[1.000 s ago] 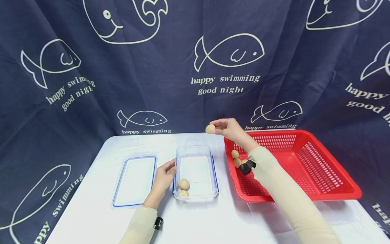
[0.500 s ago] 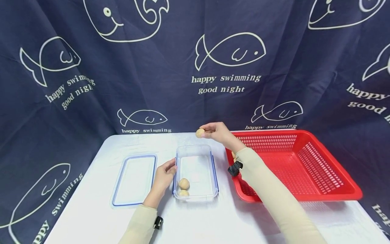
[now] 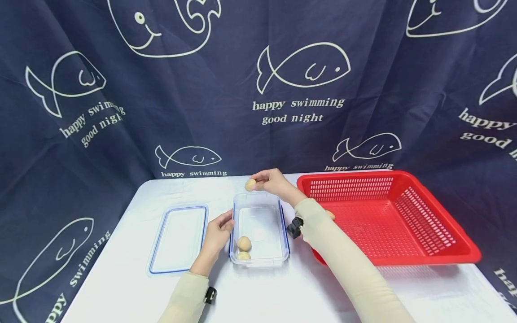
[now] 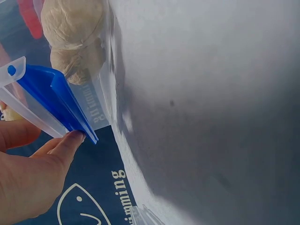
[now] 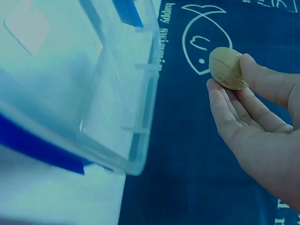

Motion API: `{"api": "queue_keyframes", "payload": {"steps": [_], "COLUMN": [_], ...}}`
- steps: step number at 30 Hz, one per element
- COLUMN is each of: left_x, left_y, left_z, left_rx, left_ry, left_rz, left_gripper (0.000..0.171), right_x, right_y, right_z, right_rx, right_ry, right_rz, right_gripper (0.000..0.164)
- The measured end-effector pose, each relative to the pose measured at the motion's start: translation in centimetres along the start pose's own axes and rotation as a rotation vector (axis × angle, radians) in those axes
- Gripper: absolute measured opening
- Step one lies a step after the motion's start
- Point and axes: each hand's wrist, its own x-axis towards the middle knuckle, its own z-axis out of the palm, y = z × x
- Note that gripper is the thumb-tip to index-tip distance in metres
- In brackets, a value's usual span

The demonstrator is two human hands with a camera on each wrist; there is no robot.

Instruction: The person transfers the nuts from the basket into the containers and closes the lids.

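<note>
My right hand point(image 3: 275, 183) pinches a walnut point(image 5: 226, 68) between thumb and fingertips, above the far end of a clear plastic food container point(image 3: 258, 260). Its pale shell and seam show in the right wrist view. My left hand point(image 3: 218, 229) holds the container's left side, thumb and fingers at the rim and the blue side latch point(image 4: 54, 96). Two walnuts point(image 3: 244, 243) lie in the container's near left corner, one partly behind the other. To the left, the blue-edged lid point(image 3: 177, 240) lies flat on the table.
A red perforated basket point(image 3: 404, 261) stands on the right of the white table point(image 3: 121, 269). A walnut point(image 3: 330, 215) shows in it beside my right sleeve, which hides part of the basket's left side. A dark fish-print curtain point(image 3: 226, 103) hangs behind the table.
My right hand has moved left and slightly down, carrying the walnut from near the basket to above the container's far end. My left hand and the container have stayed in place.
</note>
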Motion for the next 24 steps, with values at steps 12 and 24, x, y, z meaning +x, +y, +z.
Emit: {"api": "queue_keyframes", "payload": {"steps": [12, 24], "left_x": [0.1, 0.2], "left_y": [-0.1, -0.2], "left_z": [0.0, 0.0], "left_rx": [-0.010, -0.009], "left_ry": [-0.004, -0.011], "left_rz": [0.000, -0.004], "left_gripper": [0.037, 0.038], "right_x": [0.9, 1.2], "right_y": [1.5, 1.8], "right_z": [3.5, 5.4], "right_rx": [-0.003, -0.083], "right_ry": [-0.001, 0.056], "right_rz": [0.024, 0.132], "right_gripper": [0.029, 0.026]}}
